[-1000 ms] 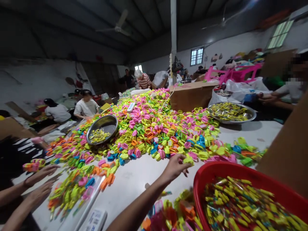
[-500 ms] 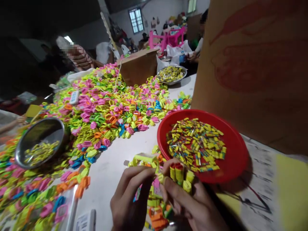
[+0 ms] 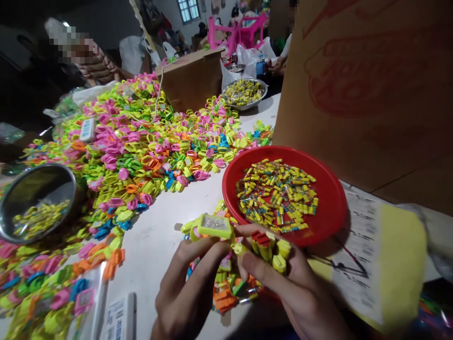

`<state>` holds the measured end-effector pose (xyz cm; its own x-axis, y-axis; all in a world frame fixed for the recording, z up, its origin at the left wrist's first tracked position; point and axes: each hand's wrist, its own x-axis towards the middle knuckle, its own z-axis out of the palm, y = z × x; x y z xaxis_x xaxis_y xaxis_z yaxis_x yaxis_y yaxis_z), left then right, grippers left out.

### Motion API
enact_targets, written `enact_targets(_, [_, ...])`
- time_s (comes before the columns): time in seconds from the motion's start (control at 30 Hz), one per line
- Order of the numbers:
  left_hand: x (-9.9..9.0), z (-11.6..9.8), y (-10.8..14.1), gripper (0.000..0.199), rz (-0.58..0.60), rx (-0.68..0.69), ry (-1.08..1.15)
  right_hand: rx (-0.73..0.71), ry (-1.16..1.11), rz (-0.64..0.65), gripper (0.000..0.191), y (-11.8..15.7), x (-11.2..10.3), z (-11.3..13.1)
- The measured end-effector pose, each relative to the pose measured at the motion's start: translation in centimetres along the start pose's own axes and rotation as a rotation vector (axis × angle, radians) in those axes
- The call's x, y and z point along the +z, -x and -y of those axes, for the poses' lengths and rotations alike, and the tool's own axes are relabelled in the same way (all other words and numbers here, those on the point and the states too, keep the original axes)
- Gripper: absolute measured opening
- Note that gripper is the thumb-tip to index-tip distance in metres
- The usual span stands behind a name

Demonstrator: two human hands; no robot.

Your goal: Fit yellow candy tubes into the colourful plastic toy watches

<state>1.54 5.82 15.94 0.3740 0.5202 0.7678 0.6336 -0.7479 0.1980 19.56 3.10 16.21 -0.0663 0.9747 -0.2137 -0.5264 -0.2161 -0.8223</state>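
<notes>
My left hand (image 3: 186,285) is closed on a yellow-green plastic toy watch (image 3: 214,226) with a clear window on its face. The fingers of my right hand (image 3: 286,283) curl around several small yellow tubes (image 3: 279,262), two with red ends showing. Between my right thumb and forefinger, another small yellow tube (image 3: 239,249) is pinched close against the watch's end; whether it touches is unclear. Below my hands lies a small heap of colourful plastic pieces (image 3: 224,296), partly hidden. Just beyond my right hand is a red basin (image 3: 332,208) with many such tubes.
A large pile of coloured toy watches (image 3: 141,141) spreads over the white table (image 3: 152,255). Steel bowls (image 3: 67,189) with yellow tubes stand left and at the back. Cardboard boxes (image 3: 364,94) rise at the right and behind the pile. A person in a striped top (image 3: 97,61) is far left.
My view has tilted down and turned right a little. The toy watch in my left hand has been turned, so its face now shows. Both hands stay close together.
</notes>
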Motion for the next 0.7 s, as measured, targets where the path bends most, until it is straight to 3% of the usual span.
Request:
enact_targets(0.17, [-0.5,-0.2,0.8,0.032,0.070,-0.047,0.094,-0.001,0.227,-0.100,0.052,0.4,-0.9,-0.3])
enact_targets(0.27, [-0.8,-0.1,1.4,0.035,0.128,0.021,0.127,-0.072,0.414,-0.151,0.052,0.3,-1.5,-0.9])
enact_targets(0.4, [-0.4,0.8,2.2,0.034,0.128,0.067,0.086,-0.044,0.476,-0.176,0.054,-0.3,-1.6,-1.5])
enact_targets(0.53, [0.6,2.2,3.2,0.028,0.106,-0.121,0.062,-0.090,0.573,-0.114,0.046,-1.4,-2.7,-1.8])
enact_targets(0.7, [1.2,5.0,4.1,0.026,0.396,-0.406,0.277,-0.024,0.476,-0.280,0.050,-1.8,-6.6,-2.7])
